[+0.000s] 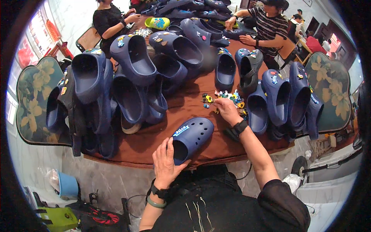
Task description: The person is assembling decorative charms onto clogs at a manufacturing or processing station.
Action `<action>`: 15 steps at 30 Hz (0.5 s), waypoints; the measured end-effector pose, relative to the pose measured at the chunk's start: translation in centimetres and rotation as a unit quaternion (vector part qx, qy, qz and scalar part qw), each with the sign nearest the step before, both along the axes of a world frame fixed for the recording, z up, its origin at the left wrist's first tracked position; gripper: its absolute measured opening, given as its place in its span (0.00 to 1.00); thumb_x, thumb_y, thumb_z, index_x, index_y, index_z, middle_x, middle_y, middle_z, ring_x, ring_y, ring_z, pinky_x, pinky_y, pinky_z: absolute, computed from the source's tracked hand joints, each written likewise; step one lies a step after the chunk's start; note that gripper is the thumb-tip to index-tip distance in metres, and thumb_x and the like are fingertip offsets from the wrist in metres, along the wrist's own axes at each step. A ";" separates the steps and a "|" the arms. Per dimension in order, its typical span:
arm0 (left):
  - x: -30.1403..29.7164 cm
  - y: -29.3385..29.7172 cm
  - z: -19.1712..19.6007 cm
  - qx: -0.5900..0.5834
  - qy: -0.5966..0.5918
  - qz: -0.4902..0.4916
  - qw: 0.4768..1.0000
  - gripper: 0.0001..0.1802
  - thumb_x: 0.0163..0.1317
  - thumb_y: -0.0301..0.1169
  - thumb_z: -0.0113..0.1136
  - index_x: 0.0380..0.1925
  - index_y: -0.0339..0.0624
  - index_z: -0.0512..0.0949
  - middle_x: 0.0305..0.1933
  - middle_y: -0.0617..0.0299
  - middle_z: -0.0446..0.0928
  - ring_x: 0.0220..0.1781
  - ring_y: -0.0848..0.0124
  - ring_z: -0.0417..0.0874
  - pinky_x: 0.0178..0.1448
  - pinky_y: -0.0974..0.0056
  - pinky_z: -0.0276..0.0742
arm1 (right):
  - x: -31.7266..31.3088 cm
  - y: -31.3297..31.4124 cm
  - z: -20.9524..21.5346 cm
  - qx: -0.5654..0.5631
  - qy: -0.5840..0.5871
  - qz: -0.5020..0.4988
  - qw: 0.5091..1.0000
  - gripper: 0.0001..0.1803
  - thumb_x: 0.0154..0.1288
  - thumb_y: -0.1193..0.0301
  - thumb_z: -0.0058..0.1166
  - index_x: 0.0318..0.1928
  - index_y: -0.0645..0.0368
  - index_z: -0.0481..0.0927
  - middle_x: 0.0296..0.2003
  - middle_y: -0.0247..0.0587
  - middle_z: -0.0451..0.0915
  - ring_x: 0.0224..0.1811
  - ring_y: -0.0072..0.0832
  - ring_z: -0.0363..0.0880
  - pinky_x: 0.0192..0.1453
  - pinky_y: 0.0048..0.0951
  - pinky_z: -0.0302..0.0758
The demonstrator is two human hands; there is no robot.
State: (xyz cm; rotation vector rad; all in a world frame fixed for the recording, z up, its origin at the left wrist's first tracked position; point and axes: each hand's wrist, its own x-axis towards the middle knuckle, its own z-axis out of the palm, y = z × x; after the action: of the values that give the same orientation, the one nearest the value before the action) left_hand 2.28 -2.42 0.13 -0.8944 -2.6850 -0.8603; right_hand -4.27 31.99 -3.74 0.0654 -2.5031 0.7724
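A navy clog (pixel 198 134) with round vent holes and a light-blue lettered charm (pixel 181 130) lies near the table's front edge, toe pointing away to the right. My left hand (pixel 165 160) grips it by the heel side, thumb below and fingers along the rim of the opening. Beyond the clog, a small heap of colourful shoe charms (pixel 234 96) lies on the cloth. My right hand (pixel 227 109) is at the near-left side of this heap, its thumb and forefinger pinched together. A yellow-and-black charm (pixel 209 98) is by the fingertips; what sits between them is too small to tell.
Stacked navy clogs (pixel 133 58) crowd the left and far side of the brown cloth (pixel 189 98). More clogs (pixel 275 96) stand to the right of the charms. A lime-green clog (pixel 157 23) lies far back. Two people sit at the far side; floral chair backs (pixel 328 92) flank the table.
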 end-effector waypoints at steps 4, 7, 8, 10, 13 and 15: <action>-0.1 -0.1 0.0 0.001 0.000 0.003 1.000 0.57 0.39 0.44 0.77 0.69 0.41 0.57 0.66 0.50 0.66 0.65 0.51 0.68 0.66 0.50 0.61 | 2.2 -2.9 3.5 -0.206 -0.122 0.035 0.970 0.09 0.65 0.72 0.57 0.42 0.65 0.81 0.34 0.41 0.84 0.38 0.29 0.82 0.45 0.29 0.76; -0.1 -0.1 -0.1 0.002 -0.004 0.001 1.000 0.57 0.39 0.44 0.78 0.69 0.41 0.57 0.66 0.51 0.66 0.65 0.51 0.68 0.66 0.50 0.61 | 3.4 -4.6 4.5 -0.326 -0.197 0.083 0.921 0.09 0.67 0.72 0.56 0.44 0.65 0.81 0.37 0.36 0.83 0.41 0.21 0.79 0.48 0.25 0.74; -0.2 0.0 -0.1 0.003 -0.003 -0.001 1.000 0.57 0.39 0.43 0.78 0.69 0.41 0.57 0.66 0.51 0.66 0.65 0.51 0.68 0.66 0.49 0.61 | 3.6 -5.2 4.9 -0.433 -0.240 0.126 0.860 0.09 0.67 0.72 0.56 0.44 0.64 0.81 0.38 0.36 0.83 0.42 0.21 0.79 0.48 0.24 0.74; -0.1 0.0 -0.1 0.004 -0.003 0.000 1.000 0.57 0.39 0.44 0.78 0.69 0.41 0.57 0.66 0.51 0.66 0.65 0.51 0.68 0.65 0.50 0.61 | 3.6 -6.2 5.5 -0.411 -0.202 0.156 0.875 0.07 0.67 0.72 0.55 0.42 0.62 0.82 0.38 0.38 0.83 0.40 0.27 0.79 0.47 0.28 0.74; -0.2 0.0 -0.1 0.005 -0.004 -0.002 1.000 0.57 0.39 0.43 0.78 0.69 0.42 0.57 0.65 0.51 0.66 0.65 0.51 0.68 0.65 0.50 0.61 | 2.5 -6.2 5.8 -0.034 -0.076 0.234 0.969 0.05 0.62 0.72 0.58 0.37 0.58 0.83 0.32 0.42 0.80 0.36 0.42 0.77 0.43 0.39 0.73; -0.2 0.0 0.0 0.006 -0.007 0.000 1.000 0.57 0.39 0.43 0.78 0.68 0.42 0.57 0.65 0.51 0.66 0.65 0.51 0.68 0.65 0.50 0.61 | 1.9 -6.6 5.9 -0.010 -0.101 0.223 0.970 0.05 0.62 0.71 0.59 0.36 0.58 0.83 0.32 0.42 0.81 0.37 0.42 0.77 0.43 0.39 0.73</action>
State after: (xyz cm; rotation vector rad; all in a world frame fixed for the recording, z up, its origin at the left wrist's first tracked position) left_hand 2.10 -2.40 0.13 -0.8903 -2.6883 -0.8854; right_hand -2.41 25.35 2.17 0.5870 -2.7075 1.0258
